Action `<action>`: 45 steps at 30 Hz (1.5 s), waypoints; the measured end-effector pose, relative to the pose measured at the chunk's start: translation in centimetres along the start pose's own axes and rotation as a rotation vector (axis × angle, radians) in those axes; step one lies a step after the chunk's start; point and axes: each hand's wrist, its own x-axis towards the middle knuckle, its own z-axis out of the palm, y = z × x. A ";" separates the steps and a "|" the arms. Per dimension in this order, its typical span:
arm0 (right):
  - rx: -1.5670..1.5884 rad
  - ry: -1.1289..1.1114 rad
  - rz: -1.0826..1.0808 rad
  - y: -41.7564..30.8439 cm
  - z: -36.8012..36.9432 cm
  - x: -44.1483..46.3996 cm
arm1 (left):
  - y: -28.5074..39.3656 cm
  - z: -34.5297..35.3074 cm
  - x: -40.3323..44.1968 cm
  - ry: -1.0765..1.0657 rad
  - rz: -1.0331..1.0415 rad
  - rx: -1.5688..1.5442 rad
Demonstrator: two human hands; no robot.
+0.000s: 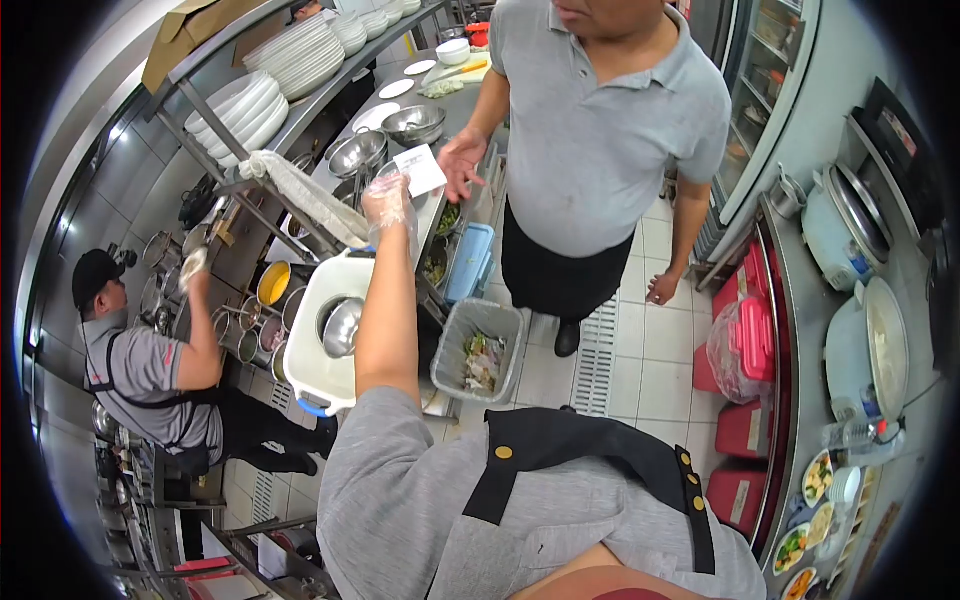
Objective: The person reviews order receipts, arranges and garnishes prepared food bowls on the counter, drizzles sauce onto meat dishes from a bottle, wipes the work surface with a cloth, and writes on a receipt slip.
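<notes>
My left hand (386,203), in a clear plastic glove, is stretched forward over the counter with its fingers closed. It holds a small white slip (420,171) with faint print on it. Just right of the slip, a co-worker's hand (462,165) is held out, palm partly turned up; whether it touches the slip is unclear. Metal bowls (357,153) stand behind my hand. Beneath my forearm is a white tub (305,345) with a metal bowl (343,328) in it. My right hand is out of view.
A co-worker in a grey shirt (605,130) stands ahead. Another (135,360) works among pots at the left. A lined waste bin (513,350) sits on the tiled floor. Stacked plates (290,60) fill the shelf; at the right is a counter (800,300) with large lidded containers.
</notes>
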 end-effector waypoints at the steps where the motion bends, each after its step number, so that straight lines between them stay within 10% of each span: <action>1: -0.056 -0.008 -0.007 -0.7 0.0 0.9 | -0.2 0.6 0.4 0.000 0.055 0.033; 8: -0.578 -0.010 -0.167 -4.9 1.7 3.3 | -7.6 2.4 7.4 0.061 0.440 0.354; 10: -0.907 0.068 -0.491 -4.7 2.9 4.6 | -4.3 3.4 7.0 -0.070 0.144 0.368; 11: -1.035 -0.116 -0.322 -9.7 2.7 3.3 | -4.6 4.0 8.0 -0.002 0.299 0.435; 12: -1.041 0.053 -0.664 -8.9 2.9 3.1 | -4.8 4.6 8.9 0.081 0.449 0.512; 18: -0.346 0.290 -0.134 -10.5 3.1 -7.7 | 14.0 12.5 -6.9 -0.003 0.782 -0.399; 21: -0.583 0.113 -0.122 -3.8 3.6 -11.0 | 16.4 17.8 -13.3 -0.141 0.851 -0.528; 27: -0.298 0.777 0.584 9.4 3.2 -24.2 | 20.3 25.2 -27.0 -0.354 0.886 -0.709; 33: 0.056 0.896 0.910 25.3 1.2 -32.9 | 24.7 29.8 -45.4 -0.303 1.036 -0.625; 35: -0.005 0.908 0.901 28.6 -0.8 -35.6 | 27.2 30.0 -55.6 -0.890 0.534 -1.013; 38: -0.143 0.929 0.831 32.6 -5.6 -38.1 | 32.3 25.7 -72.2 -1.120 0.683 -0.918; 41: -0.103 1.122 0.777 34.2 -9.9 -40.1 | 28.7 24.8 -85.3 -2.042 -0.170 -0.904; 43: -0.060 1.492 0.682 30.4 -14.5 -40.8 | 22.6 23.7 -94.7 -2.434 -0.270 -0.767; 45: 0.387 1.483 0.556 25.4 -19.9 -42.5 | 18.8 18.4 -101.1 -2.554 0.086 -0.767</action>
